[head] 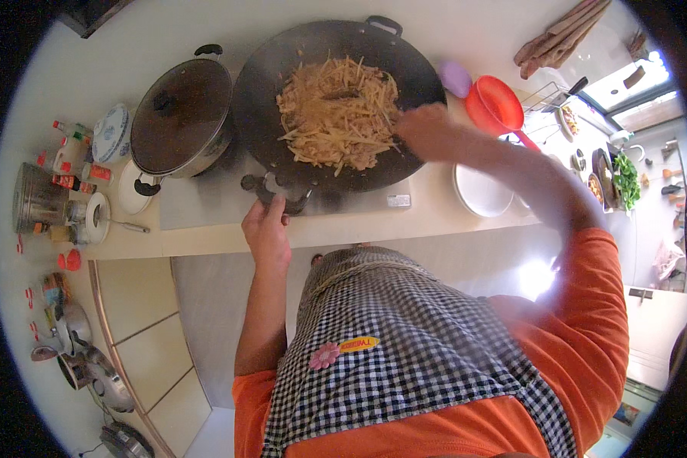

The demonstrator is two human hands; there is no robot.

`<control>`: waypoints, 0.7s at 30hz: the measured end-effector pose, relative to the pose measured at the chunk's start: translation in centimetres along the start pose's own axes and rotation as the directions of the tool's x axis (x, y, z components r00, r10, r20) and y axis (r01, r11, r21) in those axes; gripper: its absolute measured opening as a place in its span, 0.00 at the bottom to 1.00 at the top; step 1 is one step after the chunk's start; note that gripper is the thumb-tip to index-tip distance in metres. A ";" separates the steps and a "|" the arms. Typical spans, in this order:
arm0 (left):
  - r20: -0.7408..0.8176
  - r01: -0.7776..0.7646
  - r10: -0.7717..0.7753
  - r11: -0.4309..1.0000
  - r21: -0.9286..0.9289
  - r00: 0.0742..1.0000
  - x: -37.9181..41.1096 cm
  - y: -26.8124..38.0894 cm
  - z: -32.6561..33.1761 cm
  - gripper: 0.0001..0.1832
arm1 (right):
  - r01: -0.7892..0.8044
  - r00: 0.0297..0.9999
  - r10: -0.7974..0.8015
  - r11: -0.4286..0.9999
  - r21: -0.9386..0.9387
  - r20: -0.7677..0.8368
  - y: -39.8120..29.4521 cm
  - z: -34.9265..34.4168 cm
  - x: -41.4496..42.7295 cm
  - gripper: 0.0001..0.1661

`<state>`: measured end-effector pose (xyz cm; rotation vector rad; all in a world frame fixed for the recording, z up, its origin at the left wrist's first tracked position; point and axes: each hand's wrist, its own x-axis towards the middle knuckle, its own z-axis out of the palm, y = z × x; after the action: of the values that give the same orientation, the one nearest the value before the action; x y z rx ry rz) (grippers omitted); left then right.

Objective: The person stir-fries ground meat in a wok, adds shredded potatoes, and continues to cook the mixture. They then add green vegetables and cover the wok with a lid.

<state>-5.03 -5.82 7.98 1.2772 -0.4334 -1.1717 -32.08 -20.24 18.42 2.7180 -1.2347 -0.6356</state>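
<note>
A large dark wok (257, 109) stands on the stove with pale shredded strips, likely potato, mixed with pieces of meat (338, 126) heaped in its middle. My left hand (268, 232) grips the wok's near black loop handle (297, 203). Over the wok's right side, my right hand (426, 134) is closed in a fist at the edge of the food. It seems to hold a cooking utensil, mostly hidden by the hand and the food. A dark sliver (343, 94) shows among the strips, perhaps its blade. Light haze hangs over the wok.
A lidded pot (183, 114) stands left of the wok. Beyond it are a blue-and-white lidded bowl (111, 133), bottles (71, 151) and a plate with a spoon (97, 217). At right are a red plastic strainer or ladle (495, 106), a white bowl (484, 192) and leafy greens (627, 180).
</note>
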 end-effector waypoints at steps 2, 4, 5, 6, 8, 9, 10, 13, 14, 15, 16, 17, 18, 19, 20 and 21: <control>-0.042 -0.010 0.011 1.000 0.028 0.999 -0.4 -0.3 -0.3 0.06 | 0.107 0.994 -0.109 0.984 0.144 0.003 4.2 -2.8 0.6 0.12; -0.039 -0.014 0.018 0.996 0.085 0.999 -0.3 -0.3 -0.2 0.06 | 0.055 0.998 -0.060 0.976 0.210 0.016 8.8 -3.7 1.5 0.15; -0.024 -0.013 0.015 0.996 0.086 1.000 -0.2 -0.1 0.3 0.06 | 0.274 0.923 -0.259 0.961 0.017 -0.284 13.6 -1.2 1.8 0.14; -0.047 -0.011 0.015 0.996 0.087 0.999 -0.5 -0.2 0.2 0.06 | 0.205 0.961 -0.180 0.973 0.106 -0.210 14.4 -2.5 2.7 0.11; -0.077 -0.004 0.010 0.997 0.075 0.997 -1.1 -0.4 0.3 0.06 | 0.012 0.999 -0.001 0.971 0.238 -0.049 16.0 -5.7 3.9 0.07; -0.091 -0.006 0.012 0.997 0.071 0.996 -1.3 -0.4 0.6 0.07 | -0.187 0.969 0.117 0.921 0.343 0.215 16.8 -6.8 5.5 0.06; -0.108 -0.004 0.011 0.998 0.064 0.994 -1.7 -0.5 0.8 0.07 | -0.133 0.980 0.063 0.910 0.392 0.186 17.5 -7.0 6.7 0.06; -0.152 0.022 -0.003 0.992 0.122 0.988 -2.7 -0.3 1.7 0.08 | -0.016 0.997 -0.022 0.863 0.505 0.070 18.2 -7.0 10.2 0.08; -0.142 0.015 0.001 0.994 0.113 0.990 -2.8 -0.6 1.9 0.08 | -0.003 0.997 -0.032 0.889 0.457 0.069 18.3 -7.1 11.9 0.08; -0.133 0.013 0.002 0.994 0.111 0.991 -3.0 -0.9 2.0 0.08 | 0.009 0.997 -0.042 0.909 0.416 0.070 17.9 -7.1 13.3 0.09; -0.128 0.017 -0.003 0.994 0.108 0.992 -3.5 -1.3 2.0 0.09 | 0.095 0.992 -0.119 0.927 0.362 0.046 17.0 -7.5 14.2 0.11; -0.148 0.025 -0.009 0.994 0.106 0.989 -3.9 -1.5 2.0 0.09 | 0.164 0.983 -0.182 0.915 0.368 0.014 16.2 -7.0 15.7 0.09; -0.144 0.029 -0.014 0.994 0.107 0.989 -4.1 -1.4 2.4 0.09 | 0.190 0.980 -0.198 0.911 0.365 -0.015 15.7 -6.1 16.8 0.06; -0.158 0.030 -0.014 0.994 0.102 0.987 -4.2 -1.5 2.6 0.09 | 0.269 0.955 -0.296 0.907 0.324 0.034 13.7 -7.3 17.2 0.07; -0.168 0.026 -0.008 0.994 0.104 0.986 -4.4 -1.6 2.7 0.09 | 0.347 0.919 -0.385 0.893 0.287 0.088 11.7 -8.4 16.7 0.12; -0.167 0.019 -0.001 0.994 0.108 0.986 -4.3 -1.6 2.9 0.10 | 0.527 0.849 -0.521 0.845 0.090 -0.088 10.8 -7.5 15.7 0.09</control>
<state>-9.80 -3.39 8.90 1.4619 -0.3724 -1.0511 -27.39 -39.69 22.70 3.1606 -0.5043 -0.5280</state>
